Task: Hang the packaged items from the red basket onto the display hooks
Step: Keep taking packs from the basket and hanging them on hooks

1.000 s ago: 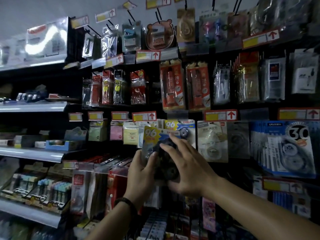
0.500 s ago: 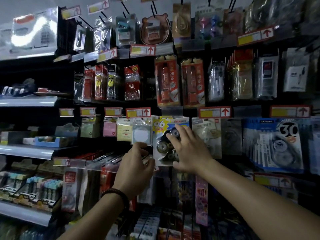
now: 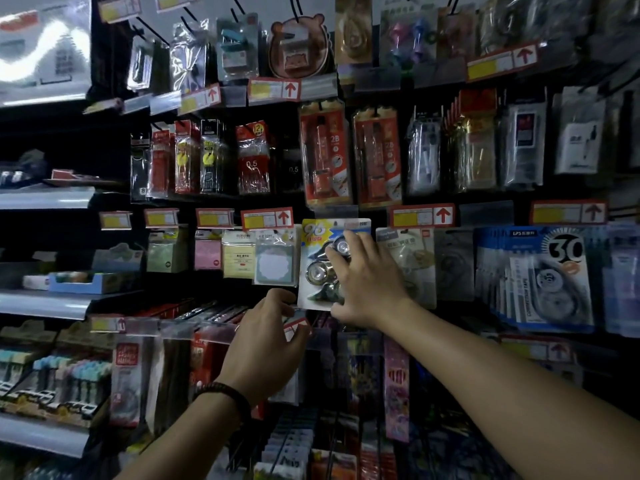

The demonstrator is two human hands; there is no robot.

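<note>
A blister pack of correction tape (image 3: 320,263), marked "96" on a yellow and blue card, hangs against the display wall in the middle row. My right hand (image 3: 363,282) lies flat on its front, fingers spread and pressing it toward the wall. My left hand (image 3: 268,344) sits just below and left of the pack, fingers loosely curled near its bottom left corner, and I cannot tell if they touch it. The hook behind the pack is hidden. The red basket is out of view.
Packs crowd the wall: sticky notes (image 3: 275,258) to the left, a pale tape pack (image 3: 407,261) and blue "30" packs (image 3: 540,278) to the right, red 2B packs (image 3: 325,154) above. Red price tags (image 3: 266,218) line the rails. Grey shelves (image 3: 45,303) jut out at left.
The pack went from held in front of the wall in both hands up onto the middle row. My left hand dropped below it while my right hand stayed pressed on its front.
</note>
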